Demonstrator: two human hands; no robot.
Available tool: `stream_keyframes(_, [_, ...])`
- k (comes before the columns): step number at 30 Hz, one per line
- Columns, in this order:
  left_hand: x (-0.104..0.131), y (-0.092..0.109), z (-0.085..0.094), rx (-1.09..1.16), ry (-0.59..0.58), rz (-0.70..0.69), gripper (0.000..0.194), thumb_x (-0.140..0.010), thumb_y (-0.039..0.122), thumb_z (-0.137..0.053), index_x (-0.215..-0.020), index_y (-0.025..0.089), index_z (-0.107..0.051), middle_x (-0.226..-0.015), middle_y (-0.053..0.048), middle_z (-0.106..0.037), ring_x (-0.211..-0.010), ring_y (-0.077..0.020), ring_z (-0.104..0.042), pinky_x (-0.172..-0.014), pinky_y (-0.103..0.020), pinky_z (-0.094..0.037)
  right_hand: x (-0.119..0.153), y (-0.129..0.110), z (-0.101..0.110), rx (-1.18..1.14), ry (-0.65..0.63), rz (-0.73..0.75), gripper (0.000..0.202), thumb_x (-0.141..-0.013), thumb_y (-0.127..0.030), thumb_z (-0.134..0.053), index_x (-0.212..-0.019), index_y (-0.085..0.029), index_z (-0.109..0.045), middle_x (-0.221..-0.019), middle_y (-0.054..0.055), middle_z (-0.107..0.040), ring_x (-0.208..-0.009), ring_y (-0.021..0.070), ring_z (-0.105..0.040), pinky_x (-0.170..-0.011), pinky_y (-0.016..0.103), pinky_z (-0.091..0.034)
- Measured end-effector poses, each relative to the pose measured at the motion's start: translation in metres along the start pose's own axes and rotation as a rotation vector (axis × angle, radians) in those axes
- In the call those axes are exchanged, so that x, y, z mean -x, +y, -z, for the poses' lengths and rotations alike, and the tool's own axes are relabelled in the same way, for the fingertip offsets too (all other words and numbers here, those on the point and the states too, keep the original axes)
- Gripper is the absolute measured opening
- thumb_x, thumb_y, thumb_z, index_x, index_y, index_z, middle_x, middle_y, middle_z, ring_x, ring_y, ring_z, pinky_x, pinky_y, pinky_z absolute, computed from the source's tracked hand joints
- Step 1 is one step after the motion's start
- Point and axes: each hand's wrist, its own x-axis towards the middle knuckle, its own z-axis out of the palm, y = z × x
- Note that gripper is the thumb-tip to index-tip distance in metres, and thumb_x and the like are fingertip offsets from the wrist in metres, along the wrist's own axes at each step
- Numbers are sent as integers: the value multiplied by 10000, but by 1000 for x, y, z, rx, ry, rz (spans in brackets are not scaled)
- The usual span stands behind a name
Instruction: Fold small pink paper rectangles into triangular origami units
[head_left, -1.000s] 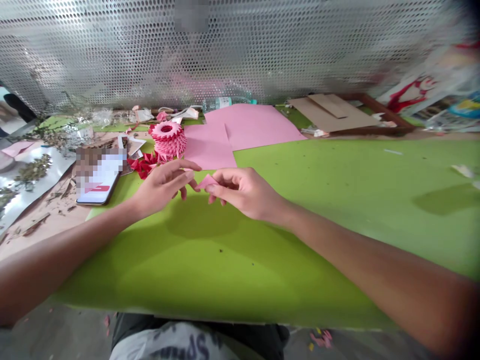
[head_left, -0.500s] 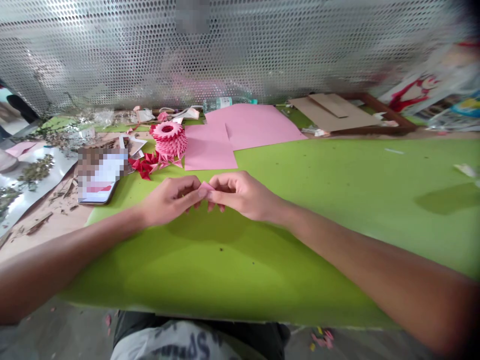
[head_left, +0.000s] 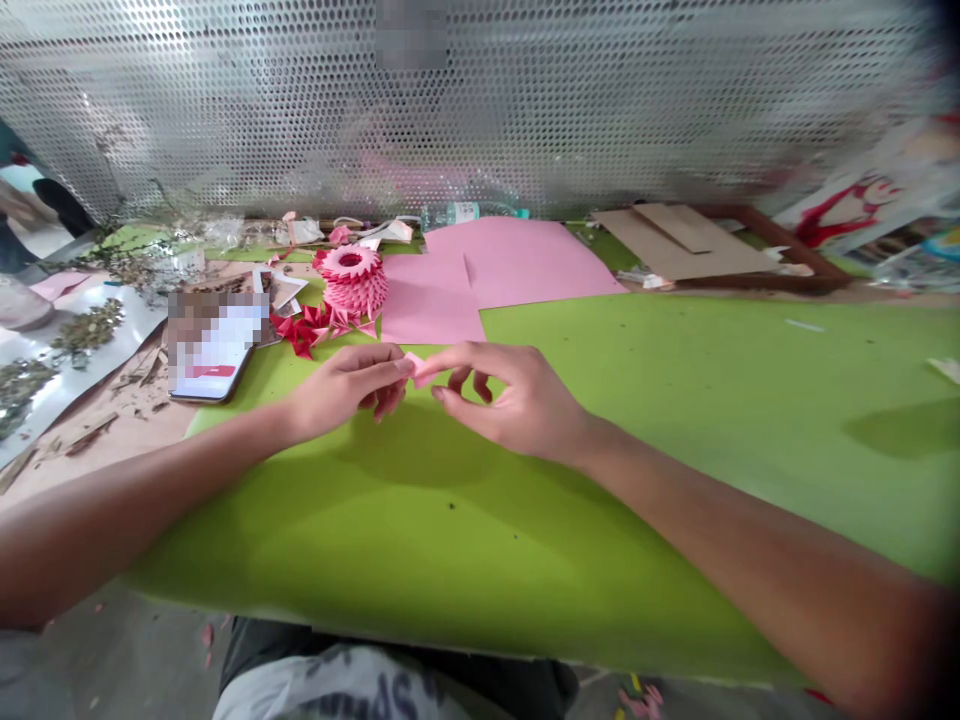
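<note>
A small piece of pink paper (head_left: 417, 369) is pinched between the thumb and fingers of my left hand (head_left: 358, 383), above the green tabletop (head_left: 600, 540). My right hand (head_left: 504, 392) is beside it, index fingertip touching the paper's right side, with thumb and index finger apart. Beyond my hands stands a ring-shaped stack of folded pink paper (head_left: 352, 285), with red folded pieces (head_left: 301, 330) at its left. Large pink sheets (head_left: 525, 262) lie behind my hands.
At the left are a phone (head_left: 214, 350), dried plant bits and wood scraps (head_left: 90, 432). A plastic bottle (head_left: 450, 214) lies at the back, near brown cardboard (head_left: 675, 240) in a wooden frame. A perforated metal panel (head_left: 600, 100) stands behind.
My right thumb has come off the paper and spread away from the index finger. My left hand still pinches the paper. The whole view has shifted slightly.
</note>
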Motion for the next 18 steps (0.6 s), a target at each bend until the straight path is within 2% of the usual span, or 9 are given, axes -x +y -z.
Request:
stream_keyframes(3, [1,0,0,68,-59,28,327,-949,356,-508,-691,158,-541,-576,6,-575,-488,-89,-514,-508,-234,-352,0,4,1,42,41,76,120,-921,-292,-657,-970,-237,-752,-938,39,-787,-703,166,-696,-502,282,-471])
stream_keyframes(6, [0,-1,0,124,-97,32,313,-954,345,-511,-708,154,-542,-603,5,-583,-501,-89,-523,-516,-231,-370,-1,9,1,34,80,218,97,-908,-258,-685,-948,-250,-772,-897,19,-798,-731,171,-730,-594,301,-563])
stream_keyframes(9, [0,-2,0,136,-98,10,326,-966,349,-506,-711,149,-542,-607,6,-582,-497,-84,-518,-517,-227,-369,-3,11,2,42,122,356,124,-894,-192,-699,-963,-257,-779,-927,14,-802,-815,178,-761,-718,318,-625])
stream_keyframes(12, [0,-2,0,121,-88,-36,334,-978,345,-500,-711,148,-536,-598,9,-576,-491,-77,-517,-513,-221,-353,-4,9,3,81,161,390,146,-892,-162,-696,-961,-257,-781,-946,21,-800,-868,178,-761,-787,326,-633])
stream_keyframes(15, [-1,-4,-1,79,-67,-108,354,-988,381,-504,-722,150,-536,-601,9,-580,-494,-77,-523,-506,-217,-353,-4,5,1,59,206,320,119,-883,-163,-706,-936,-237,-784,-912,28,-798,-774,158,-744,-667,276,-610])
stream_keyframes(18, [-1,-6,-2,42,-27,-175,392,-983,453,-521,-732,152,-540,-618,13,-571,-512,-79,-533,-501,-212,-384,-2,1,-2,24,251,210,80,-868,-184,-727,-915,-219,-782,-860,23,-794,-614,120,-685,-478,228,-500])
